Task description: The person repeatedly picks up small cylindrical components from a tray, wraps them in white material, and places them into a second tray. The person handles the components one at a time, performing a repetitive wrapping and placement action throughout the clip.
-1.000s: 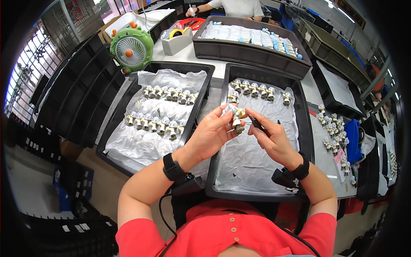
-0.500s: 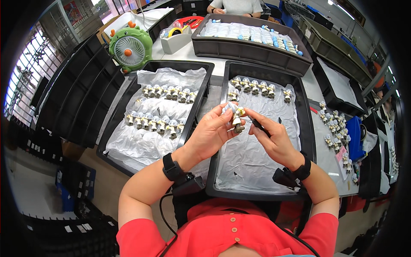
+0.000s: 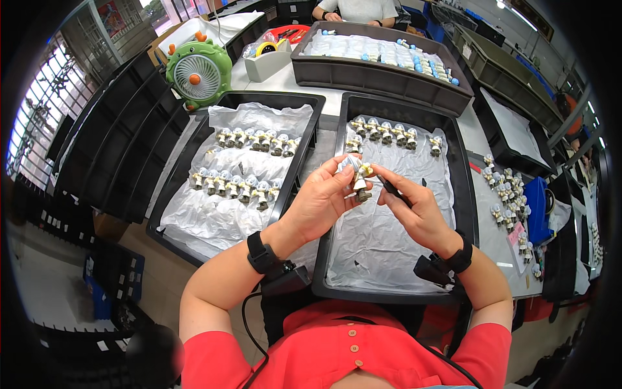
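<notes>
Across the counter (image 3: 332, 104) from me, a person in a red top works over two black trays. The left hand (image 3: 321, 196) is half curled, thumb and fingertips pinching a small white-and-gold figurine (image 3: 360, 183) with a pale cap and dark base. The figurine is held up, roughly upright, above the right-hand tray (image 3: 369, 295). The right hand (image 3: 418, 212) is drawn nearly closed on a slim black pen-like tool (image 3: 394, 190), which slants up toward the figurine; whether its tip touches, I cannot tell. Both wrists wear black bands (image 3: 262, 254).

Below the hands, crumpled white paper (image 3: 389, 249) lines the tray, with a short row of similar figurines (image 3: 387, 134) along its far end and one set a little apart at the right. The left-hand tray (image 3: 312, 123), also lined, carries two rows: a back row (image 3: 249, 141) and a front row (image 3: 221, 183).

To the person's right, a loose cluster of figurines (image 3: 508, 194) sits on the counter just beside a blue bin (image 3: 536, 211). Beyond the trays stands a large brown-grey crate (image 3: 382, 81) of blue-topped pieces (image 3: 418, 67). A green fan (image 3: 197, 74) and a tape dispenser (image 3: 269, 63) stand at its left. A co-worker in a grey shirt (image 3: 358, 9) sits behind the crate.
</notes>
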`<state>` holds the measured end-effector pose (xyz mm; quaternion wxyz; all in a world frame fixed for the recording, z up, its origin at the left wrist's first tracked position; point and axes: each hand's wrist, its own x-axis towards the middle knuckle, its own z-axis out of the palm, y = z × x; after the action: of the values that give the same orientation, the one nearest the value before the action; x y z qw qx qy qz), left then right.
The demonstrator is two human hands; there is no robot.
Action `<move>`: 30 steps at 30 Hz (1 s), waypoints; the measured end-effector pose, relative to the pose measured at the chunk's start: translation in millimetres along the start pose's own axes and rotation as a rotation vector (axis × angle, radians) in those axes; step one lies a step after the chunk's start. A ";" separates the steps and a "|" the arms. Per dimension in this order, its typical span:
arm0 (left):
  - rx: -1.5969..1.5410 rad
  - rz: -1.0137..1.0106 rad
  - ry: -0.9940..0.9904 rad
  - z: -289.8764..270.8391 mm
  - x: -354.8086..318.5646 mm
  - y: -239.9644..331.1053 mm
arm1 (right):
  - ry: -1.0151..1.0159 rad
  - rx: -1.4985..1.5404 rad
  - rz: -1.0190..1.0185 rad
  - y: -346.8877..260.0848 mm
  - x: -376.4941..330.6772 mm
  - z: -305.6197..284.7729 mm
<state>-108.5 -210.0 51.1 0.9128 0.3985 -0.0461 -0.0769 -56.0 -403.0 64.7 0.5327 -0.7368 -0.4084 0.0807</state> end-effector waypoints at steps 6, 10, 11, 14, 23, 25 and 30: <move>0.008 -0.003 0.014 -0.4 0.3 -0.6 | 0.009 -0.004 -0.010 1.9 0.4 -0.4; 0.014 -0.001 0.012 0.6 -0.2 0.0 | -0.005 -0.005 0.007 0.0 -0.6 -1.4; 0.011 -0.002 0.008 0.9 0.3 -0.3 | 0.000 -0.031 -0.011 -0.3 -1.1 -1.6; 0.007 -0.001 0.005 0.0 0.8 -1.3 | 0.002 -0.056 -0.026 0.1 -0.8 -1.2; -0.015 -0.010 -0.013 -0.8 0.9 -0.4 | -0.041 0.086 0.130 -6.1 -0.6 -4.2; -0.016 -0.012 -0.007 -1.9 1.7 -1.8 | -0.023 0.055 0.053 1.1 -1.2 -1.7; 0.003 -0.007 0.000 -1.7 0.7 -1.4 | -0.038 0.067 0.094 -3.9 0.3 -4.3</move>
<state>-107.6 -209.8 49.0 0.9120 0.3999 -0.0448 -0.0799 -55.4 -405.6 69.9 0.5448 -0.7352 -0.3805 0.1334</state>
